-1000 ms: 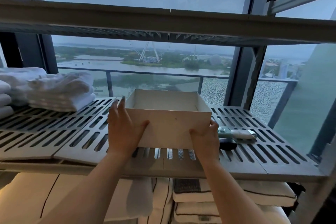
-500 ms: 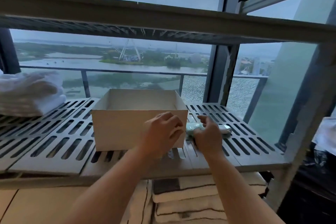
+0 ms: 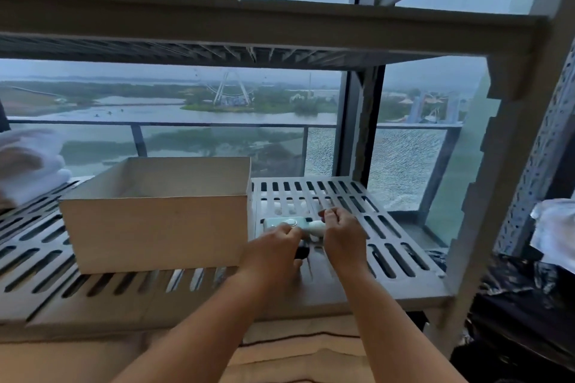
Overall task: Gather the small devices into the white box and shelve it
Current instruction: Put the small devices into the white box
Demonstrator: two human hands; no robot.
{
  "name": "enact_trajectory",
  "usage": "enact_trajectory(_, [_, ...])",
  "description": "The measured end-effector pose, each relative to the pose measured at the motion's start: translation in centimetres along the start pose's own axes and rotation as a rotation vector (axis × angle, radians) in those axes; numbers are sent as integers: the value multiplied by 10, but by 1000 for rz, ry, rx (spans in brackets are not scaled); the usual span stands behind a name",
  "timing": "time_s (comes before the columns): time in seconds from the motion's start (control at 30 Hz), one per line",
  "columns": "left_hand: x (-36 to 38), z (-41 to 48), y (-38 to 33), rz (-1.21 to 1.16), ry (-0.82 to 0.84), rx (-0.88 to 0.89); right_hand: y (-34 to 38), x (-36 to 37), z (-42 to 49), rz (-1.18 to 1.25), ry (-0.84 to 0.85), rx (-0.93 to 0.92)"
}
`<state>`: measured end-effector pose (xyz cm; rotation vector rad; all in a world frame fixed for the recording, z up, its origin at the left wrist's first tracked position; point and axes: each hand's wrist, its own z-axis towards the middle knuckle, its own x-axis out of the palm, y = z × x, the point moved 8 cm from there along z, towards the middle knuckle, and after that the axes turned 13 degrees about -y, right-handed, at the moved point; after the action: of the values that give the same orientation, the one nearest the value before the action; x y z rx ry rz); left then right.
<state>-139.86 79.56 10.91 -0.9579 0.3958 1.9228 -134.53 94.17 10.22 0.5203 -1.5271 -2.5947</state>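
The box (image 3: 155, 227) is plain off-white, unmarked. The shelf (image 3: 389, 246) is pale grey, patterned with rows of dark oblong slots. One device (image 3: 284, 223) is mint green with a white ring on top and a white end; another (image 3: 301, 252) is black. The towels (image 3: 28, 171) are white. The post (image 3: 541, 146) is grey, dotted with small holes.

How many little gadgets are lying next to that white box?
2 for sure: a mint-green device with a white end beside the white box, and a dark device under the left hand. The right hand may hide more.
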Motion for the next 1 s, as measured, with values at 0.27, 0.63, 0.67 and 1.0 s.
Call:
enact_trajectory(0.27, [16,9,2,107,11,-101,-18,6,16,51,77,-16])
enact_trajectory(0.63, [17,21,9,83,115,-127,1,28,21,-481,215,-375])
enact_trajectory(0.67, [17,22,9,84,126,-126,-1,32,22,-516,246,-364])
enact_trajectory(1.0, [19,32,9,88,191,-103,4,33,27,-397,275,-300])
